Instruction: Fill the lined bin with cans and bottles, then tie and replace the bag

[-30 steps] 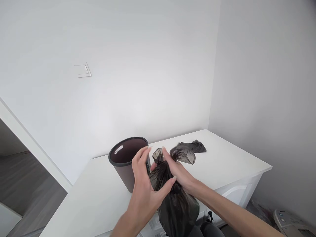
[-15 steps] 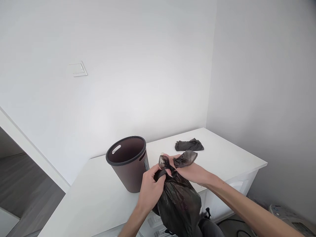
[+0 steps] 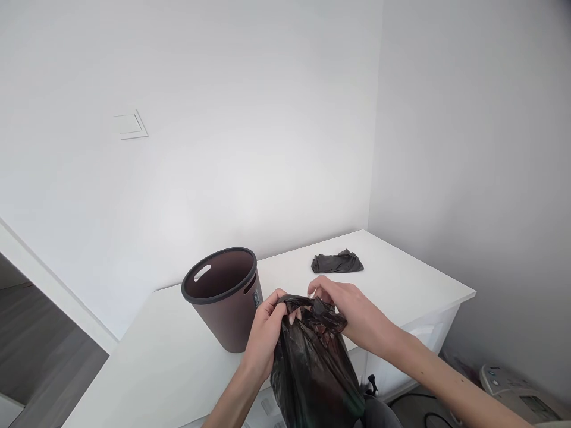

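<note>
A filled black plastic garbage bag (image 3: 314, 368), slightly see-through, hangs in front of me below my hands. My left hand (image 3: 263, 333) is closed on the left side of its gathered top, with fingertips showing inside the bunched film. At the right side of the bag's top is my right hand (image 3: 345, 303), its index finger bent and the fingers curled against the crumpled plastic. Part of the right fingers and thumb is hidden behind the bag. A dark brown trash can (image 3: 225, 321) with a black rim and handle slots stands left of my hands.
A folded black plastic bag (image 3: 338, 262) lies on the white cabinet top (image 3: 410, 285) near the wall. A light switch (image 3: 130, 125) is on the wall. At lower right, a pale device (image 3: 517, 386) and a black cable (image 3: 417, 397) are on the floor.
The two loose bag ends that stuck up between my hands are now bunched down at the top. My right hand has shifted to the right side of the bag's neck, with fingers curled.
</note>
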A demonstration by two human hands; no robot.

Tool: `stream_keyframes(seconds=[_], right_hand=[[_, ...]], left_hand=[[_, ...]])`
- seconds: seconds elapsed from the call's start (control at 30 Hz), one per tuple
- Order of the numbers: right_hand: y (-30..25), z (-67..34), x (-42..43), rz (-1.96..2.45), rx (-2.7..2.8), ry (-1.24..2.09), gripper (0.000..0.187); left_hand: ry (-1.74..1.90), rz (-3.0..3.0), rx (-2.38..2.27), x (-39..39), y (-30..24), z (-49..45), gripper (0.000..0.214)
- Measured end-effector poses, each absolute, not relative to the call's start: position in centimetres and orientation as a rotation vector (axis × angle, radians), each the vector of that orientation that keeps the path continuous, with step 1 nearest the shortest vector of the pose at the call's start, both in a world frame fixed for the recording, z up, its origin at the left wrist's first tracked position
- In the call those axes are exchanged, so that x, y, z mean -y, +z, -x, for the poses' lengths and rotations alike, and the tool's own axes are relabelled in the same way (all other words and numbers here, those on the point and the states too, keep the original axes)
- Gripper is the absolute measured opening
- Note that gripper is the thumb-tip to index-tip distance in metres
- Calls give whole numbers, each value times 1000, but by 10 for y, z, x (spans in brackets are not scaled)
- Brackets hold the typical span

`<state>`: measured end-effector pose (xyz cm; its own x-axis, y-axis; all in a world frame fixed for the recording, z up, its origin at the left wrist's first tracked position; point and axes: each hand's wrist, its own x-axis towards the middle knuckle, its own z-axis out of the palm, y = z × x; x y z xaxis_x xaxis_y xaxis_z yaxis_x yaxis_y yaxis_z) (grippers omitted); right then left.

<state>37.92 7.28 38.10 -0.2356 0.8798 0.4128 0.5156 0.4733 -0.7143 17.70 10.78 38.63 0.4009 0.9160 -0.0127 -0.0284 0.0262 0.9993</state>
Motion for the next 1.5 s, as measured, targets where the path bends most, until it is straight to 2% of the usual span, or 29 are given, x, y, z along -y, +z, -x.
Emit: stream_keyframes(seconds=[0.1, 0.23, 0.4, 0.57, 0.67, 0.8, 0.97, 1.13, 1.27, 1.37, 1.5], right_hand=[[364, -372, -77, 1194, 1812, 420, 32], [347, -360, -85, 1042, 1654, 176, 40], [340, -344, -89, 872, 1548, -171, 44], [350, -335, -86, 876, 1529, -332, 27], [354, -337, -81, 856, 1555, -279, 23], [352, -341, -68, 819, 1538, -90, 27], [334, -348, -44, 965, 1351, 258, 9], [294, -368, -26, 1201, 1173, 545, 28], [267, -381, -25, 1362, 1115, 675, 38], [268, -384, -31, 1392, 1088, 699, 41], [291, -376, -37, 1399, 1152, 635, 43]], left_hand=[[914, -1570, -918, -102, 386, -178, 17], [864, -1776, -954, -93, 381, -179, 17], [897, -1409, -960, -97, 383, -179, 46], [886, -1162, -864, -101, 396, -182, 42], [954, -1112, -850, -100, 398, -183, 39], [980, -1068, -826, -96, 392, -179, 40], [1051, -1127, -926, -91, 369, -155, 42], [1219, -1101, -1151, -80, 339, -117, 41], [1331, -869, -1121, -77, 329, -99, 43], [1416, -734, -1081, -79, 333, -97, 45], [1467, -954, -1103, -70, 358, -104, 40]])
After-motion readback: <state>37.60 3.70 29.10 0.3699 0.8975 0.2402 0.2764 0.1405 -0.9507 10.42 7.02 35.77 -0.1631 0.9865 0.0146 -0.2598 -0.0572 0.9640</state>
